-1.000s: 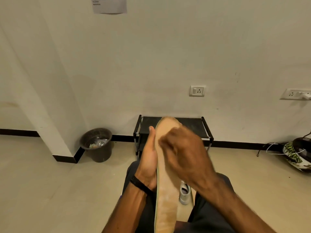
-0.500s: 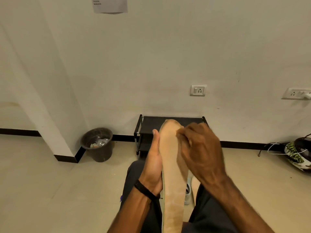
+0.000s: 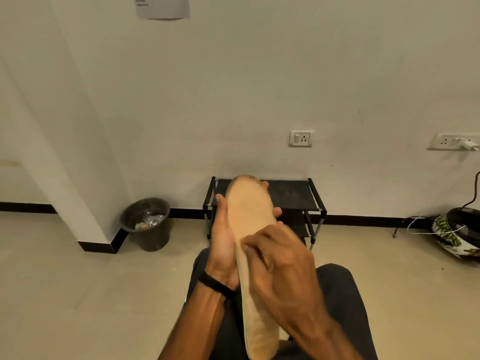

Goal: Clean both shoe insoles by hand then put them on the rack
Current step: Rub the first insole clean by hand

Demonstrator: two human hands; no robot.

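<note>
A tan shoe insole [image 3: 248, 211] stands lengthwise over my lap, toe end pointing away. My left hand [image 3: 224, 237] holds it from behind, thumb along its left edge and fingertips showing past its right edge. My right hand [image 3: 280, 266] lies across the insole's middle, blurred by motion, its fingers against the tan surface. The low black shoe rack [image 3: 293, 194] stands against the wall just beyond the insole's tip, its top shelf bare. The second insole is hidden from me.
A dark waste bin [image 3: 146, 224] with scraps sits by the wall corner on the left. A patterned helmet [image 3: 459, 232] with a white cable lies on the floor at right. Wall sockets [image 3: 300, 138] are above the rack. Pale floor tiles surround my knees.
My right hand has slid from the insole's toe end down to its middle. The insole's toe has turned more towards me, and my left fingertips now show behind it.
</note>
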